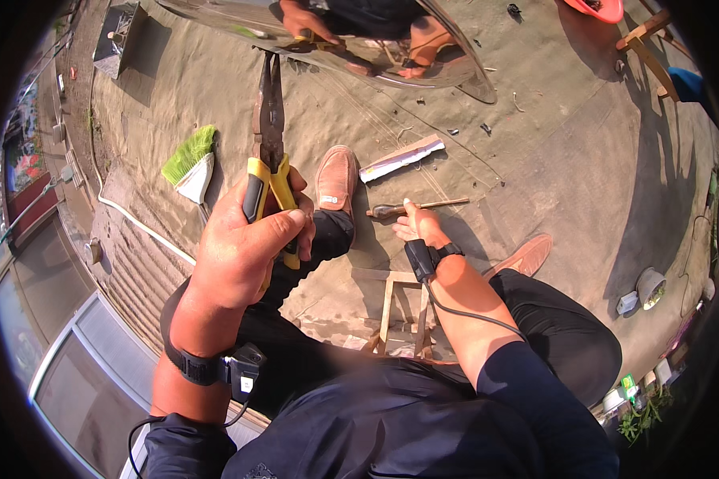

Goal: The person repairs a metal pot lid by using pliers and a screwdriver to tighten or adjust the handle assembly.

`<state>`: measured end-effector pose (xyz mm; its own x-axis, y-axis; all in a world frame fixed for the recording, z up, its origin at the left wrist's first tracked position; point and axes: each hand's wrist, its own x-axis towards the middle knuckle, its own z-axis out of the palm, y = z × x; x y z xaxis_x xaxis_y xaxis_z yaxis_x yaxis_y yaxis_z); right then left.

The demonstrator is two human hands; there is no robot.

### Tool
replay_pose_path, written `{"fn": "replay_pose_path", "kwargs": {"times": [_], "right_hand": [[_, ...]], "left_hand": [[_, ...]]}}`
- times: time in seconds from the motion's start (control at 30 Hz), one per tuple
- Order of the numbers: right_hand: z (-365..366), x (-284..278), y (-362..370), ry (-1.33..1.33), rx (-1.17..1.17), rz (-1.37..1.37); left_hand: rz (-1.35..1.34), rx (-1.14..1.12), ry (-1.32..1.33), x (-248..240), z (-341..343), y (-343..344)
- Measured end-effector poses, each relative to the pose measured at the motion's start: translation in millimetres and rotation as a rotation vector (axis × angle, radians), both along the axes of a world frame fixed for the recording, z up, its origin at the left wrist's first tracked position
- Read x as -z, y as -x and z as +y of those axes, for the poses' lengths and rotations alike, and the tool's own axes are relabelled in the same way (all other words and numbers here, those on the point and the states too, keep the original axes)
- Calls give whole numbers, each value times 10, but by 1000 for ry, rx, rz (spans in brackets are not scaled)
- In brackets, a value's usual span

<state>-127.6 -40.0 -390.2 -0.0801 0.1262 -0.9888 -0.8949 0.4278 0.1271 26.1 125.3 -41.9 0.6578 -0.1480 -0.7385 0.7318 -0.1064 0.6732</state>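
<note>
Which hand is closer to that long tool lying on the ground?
The right hand. It reaches down right beside the long tool on the ground, while the left hand is raised, gripping the yellow-handled pliers.

pliers in left hand, brush to their left, hammer under right hand

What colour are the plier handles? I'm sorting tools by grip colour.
Yellow with black, on the pliers held in the left hand, seen in the head view.

Harsh sun, hard shadows, fisheye warp w/ dark rim.
</note>
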Motion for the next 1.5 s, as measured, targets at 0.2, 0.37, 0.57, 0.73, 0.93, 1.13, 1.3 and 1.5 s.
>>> {"fn": "replay_pose_path", "kwargs": {"times": [0.2, 0.37, 0.57, 0.73, 0.93, 1.13, 1.3, 1.5], "right_hand": [[-85, -49, 86, 126, -86, -162], [-807, -491, -322, 371, -145, -557], [-2232, -2265, -1550, 354, -379, -1063], [-2340, -3534, -1370, 214, -228, -1230], [-2178, -4012, -397, 102, -455, -1160], [-2056, -4418, -19, 180, -873, -1547], [-2073, -4634, 83, 8, -834, -1355], [-2095, -4662, 193, -177, -591, -1145]], "left_hand": [[48, 124, 68, 76, 21, -80], [-37, 199, 75, 69, 41, -43], [-147, 339, 3, -82, -27, 25], [-329, 487, -159, -108, 109, 193], [-579, 609, -221, -299, 238, 503], [-415, 538, -139, -751, 337, 862], [-745, 798, -304, -847, 409, 953], [-724, 882, -330, -986, 371, 884]]}}
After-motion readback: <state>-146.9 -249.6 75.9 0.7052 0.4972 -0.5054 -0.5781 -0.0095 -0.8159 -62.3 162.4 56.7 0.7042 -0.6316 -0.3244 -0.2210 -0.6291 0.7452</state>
